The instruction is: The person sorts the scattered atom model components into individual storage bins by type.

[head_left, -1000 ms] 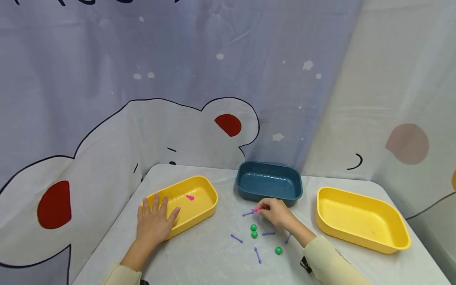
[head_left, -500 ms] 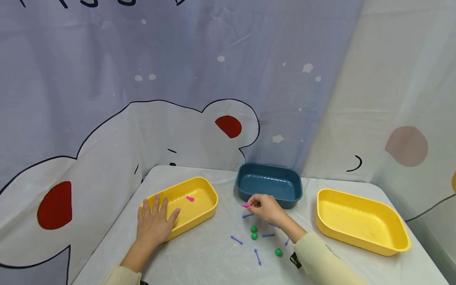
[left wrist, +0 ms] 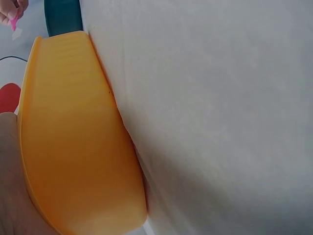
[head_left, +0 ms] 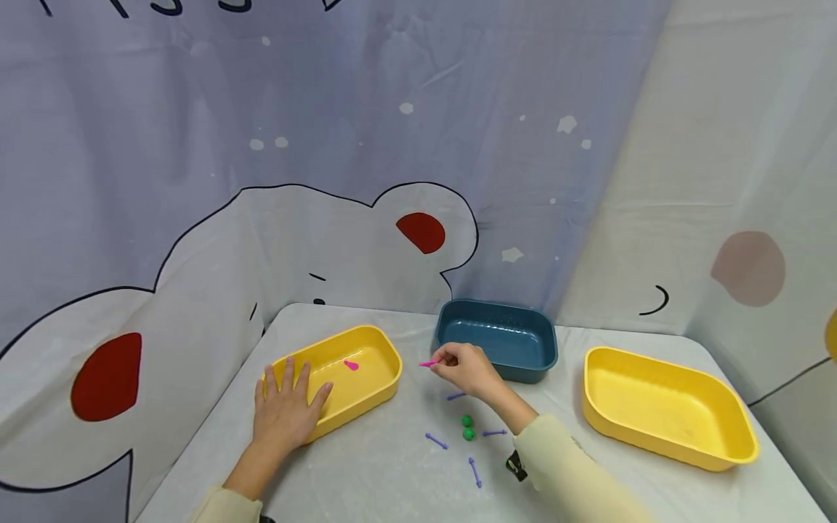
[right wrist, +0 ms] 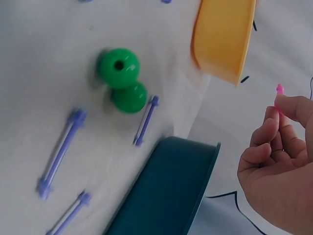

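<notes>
My left hand (head_left: pixel 284 412) lies with fingers spread over the near left rim of the left yellow tray (head_left: pixel 362 398). Inside that tray is a small pink drop-shaped piece (head_left: pixel 351 365). My right hand (head_left: pixel 466 369) pinches another small pink piece (right wrist: pixel 279 90) between thumb and fingers, its narrow end poking out. In the head view this hand hovers in front of the dark teal tray (head_left: pixel 497 312), with the pink tip pointing at the left yellow tray. Below it on the table are green balls (right wrist: pixel 119 68), one showing a hole, and thin purple sticks (right wrist: pixel 61 154) with knobbed ends.
A second yellow tray (head_left: pixel 667 407) stands at the right of the white-covered table (head_left: pixel 366 479). Several purple sticks lie scattered in front of the teal tray. A printed curtain (head_left: pixel 314 94) hangs behind the table.
My right hand has moved left and away from the purple sticks, taking the pink piece along, toward the left yellow tray. The left hand has stayed on its rim.
</notes>
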The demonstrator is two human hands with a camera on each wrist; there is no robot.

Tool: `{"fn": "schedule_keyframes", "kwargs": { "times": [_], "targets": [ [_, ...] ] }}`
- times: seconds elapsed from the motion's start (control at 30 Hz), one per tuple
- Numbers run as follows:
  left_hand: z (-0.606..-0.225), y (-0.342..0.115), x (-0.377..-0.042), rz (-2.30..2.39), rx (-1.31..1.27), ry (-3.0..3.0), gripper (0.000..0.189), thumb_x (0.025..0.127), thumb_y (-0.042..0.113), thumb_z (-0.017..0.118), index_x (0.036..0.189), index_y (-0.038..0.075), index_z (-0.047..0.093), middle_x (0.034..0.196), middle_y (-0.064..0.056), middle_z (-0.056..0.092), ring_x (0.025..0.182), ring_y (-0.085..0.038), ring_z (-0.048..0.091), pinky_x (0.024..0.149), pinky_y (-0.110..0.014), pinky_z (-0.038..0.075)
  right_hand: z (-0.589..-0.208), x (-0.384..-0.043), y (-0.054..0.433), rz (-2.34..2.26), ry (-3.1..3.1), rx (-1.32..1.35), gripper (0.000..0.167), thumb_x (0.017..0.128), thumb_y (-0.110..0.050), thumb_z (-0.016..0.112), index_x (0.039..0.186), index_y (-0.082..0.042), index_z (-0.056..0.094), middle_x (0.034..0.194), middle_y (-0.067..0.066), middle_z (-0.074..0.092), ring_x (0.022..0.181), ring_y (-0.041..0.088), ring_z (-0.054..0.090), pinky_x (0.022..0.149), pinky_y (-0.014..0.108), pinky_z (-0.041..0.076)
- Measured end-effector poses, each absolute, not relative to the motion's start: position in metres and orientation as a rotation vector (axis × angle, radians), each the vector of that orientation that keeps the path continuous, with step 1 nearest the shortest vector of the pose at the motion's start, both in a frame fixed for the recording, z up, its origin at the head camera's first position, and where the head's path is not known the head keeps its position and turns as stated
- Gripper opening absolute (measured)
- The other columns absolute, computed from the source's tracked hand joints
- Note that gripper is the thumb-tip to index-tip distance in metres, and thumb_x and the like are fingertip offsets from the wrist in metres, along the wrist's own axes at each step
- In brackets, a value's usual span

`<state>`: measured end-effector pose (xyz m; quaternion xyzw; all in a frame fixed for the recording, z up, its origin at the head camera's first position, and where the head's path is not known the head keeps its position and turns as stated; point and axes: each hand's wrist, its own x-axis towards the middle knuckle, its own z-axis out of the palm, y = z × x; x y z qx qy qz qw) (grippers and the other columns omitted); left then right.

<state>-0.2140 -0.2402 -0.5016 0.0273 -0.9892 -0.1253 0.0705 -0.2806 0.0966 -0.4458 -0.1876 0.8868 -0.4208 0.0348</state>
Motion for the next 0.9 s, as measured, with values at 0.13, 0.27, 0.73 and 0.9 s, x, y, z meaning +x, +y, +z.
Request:
{"fn": "schedule_keyframes", "kwargs": {
  "times": [0.13,0.27,0.73,0.9],
  "targets": [
    [-0.503,-0.241,-0.214,-0.374,0.084,-2.971,0.086,0.102,0.067,0.025,0.157,0.001,0.032,0.164,-0.029,0.014,0.146,-0.061,0.001,0.116,-0.071,-0.001,-0.446,-0.285,0.085,-1.297,2.723,-0.591,0.005,0.093,-0.016,0.074,0.091,-0.012,0.072,0.078,-0.004,0.064,0.072,0.013,0.054,0.062,0.023,0.047],
    [-0.503,-0.241,-0.213,-0.377,0.088,-2.967,0.085,0.103,0.067,0.026,0.156,0.001,0.033,0.164,-0.029,0.014,0.146,-0.061,0.002,0.116,-0.071,0.000,-0.446,-0.288,0.073,-1.302,2.716,-0.597,0.005,0.094,-0.018,0.073,0.091,-0.014,0.072,0.077,-0.004,0.063,0.071,0.014,0.053,0.062,0.023,0.047],
    [-0.498,-0.238,-0.211,-0.418,0.088,-2.959,0.082,0.103,0.064,0.031,0.155,0.000,0.035,0.164,-0.030,0.017,0.147,-0.060,0.003,0.117,-0.070,0.000,-0.457,-0.301,0.039,-1.346,2.680,-0.530,0.005,0.093,-0.018,0.073,0.092,-0.014,0.074,0.078,-0.003,0.064,0.070,0.015,0.053,0.062,0.023,0.046],
    [-0.497,-0.238,-0.211,-0.400,0.093,-2.965,0.082,0.104,0.064,0.030,0.155,0.000,0.035,0.164,-0.029,0.017,0.147,-0.060,0.003,0.117,-0.070,0.001,-0.459,-0.303,0.026,-1.356,2.652,-0.499,0.006,0.093,-0.020,0.073,0.092,-0.014,0.074,0.079,-0.003,0.064,0.073,0.015,0.054,0.064,0.024,0.047]
  ]
}}
